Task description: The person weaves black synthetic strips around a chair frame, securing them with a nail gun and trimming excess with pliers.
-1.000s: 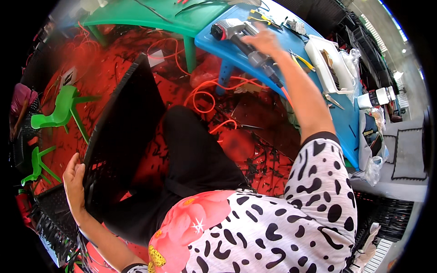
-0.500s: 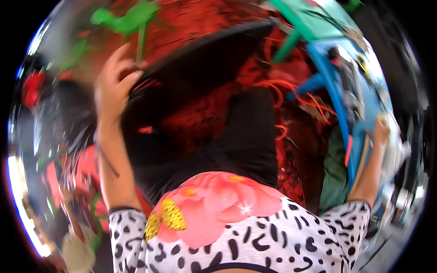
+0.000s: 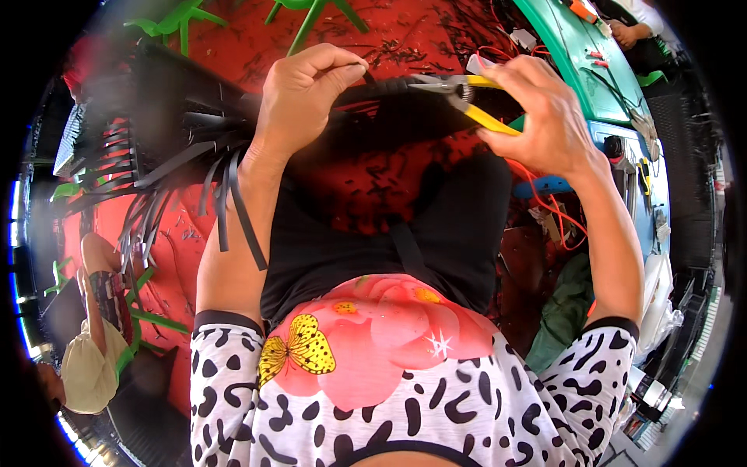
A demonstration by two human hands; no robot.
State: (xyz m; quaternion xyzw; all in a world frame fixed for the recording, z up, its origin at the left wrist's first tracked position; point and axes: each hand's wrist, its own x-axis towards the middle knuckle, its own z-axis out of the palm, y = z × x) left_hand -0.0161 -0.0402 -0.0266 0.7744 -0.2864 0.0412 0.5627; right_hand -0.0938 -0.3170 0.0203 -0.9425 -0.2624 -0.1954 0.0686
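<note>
My left hand [image 3: 299, 97] is closed in a pinch on the end of a narrow black strip [image 3: 369, 77], above a dark work piece. My right hand [image 3: 545, 117] grips spring-loaded pliers [image 3: 490, 120] with yellow handles. Their metal jaws point left toward the pinched strip and lie close to the dark edge of the black piece [image 3: 389, 117]. This piece spans from the left side across in front of my knees. Many loose black strips [image 3: 237, 206] hang from it beside my left forearm. Its exact shape is hard to make out against my black trousers.
Green stools [image 3: 175, 19] stand at the far left on a red floor [image 3: 241, 39] littered with black scraps. At right are a green table [image 3: 587, 66], a blue surface [image 3: 650, 198] with tools, and an orange cord [image 3: 556, 206]. Another person [image 3: 97, 350] sits at lower left.
My right hand has come from the blue surface at right to the middle, now with the pliers. My left hand has moved right and pinches a strip. The view has turned and sharpened.
</note>
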